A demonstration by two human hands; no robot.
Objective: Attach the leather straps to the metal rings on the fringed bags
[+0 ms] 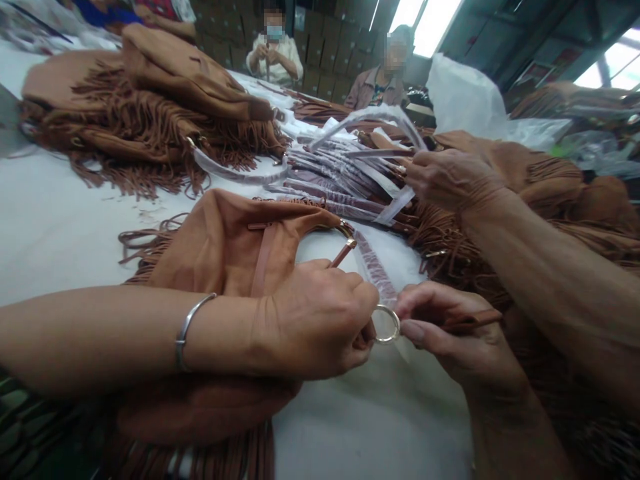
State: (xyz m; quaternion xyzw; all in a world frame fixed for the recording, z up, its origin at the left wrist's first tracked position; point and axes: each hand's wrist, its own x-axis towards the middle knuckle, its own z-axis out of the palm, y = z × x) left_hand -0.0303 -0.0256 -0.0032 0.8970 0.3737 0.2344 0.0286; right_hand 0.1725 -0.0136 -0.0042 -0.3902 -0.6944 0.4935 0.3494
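Closely paired over a white table (345, 427), two bare hands meet at a gold ring (399, 327) near the middle of the scene. Under the left forearm, which wears a silver bangle (183, 333), lies a brown bag (225, 233), its fringe (143, 263) spilling left and its gold clasp (351, 243) just beyond the hand. The left hand (320, 320) is curled tight, fingers on the ring's left edge; the right hand (455, 333) pinches its right edge between thumb and finger, a brown strip (475, 321) lying across the palm. Farther right, a co-worker's hand (445, 177) closes on straps beside a strap pile (340, 177), many of them plastic-wrapped. Stacked bags (187, 73) rise at far left, more bags (505, 160) at far right. Beyond, a masked person in white (275, 63) and another in a jacket (360, 90) stand before cartons (320, 50).
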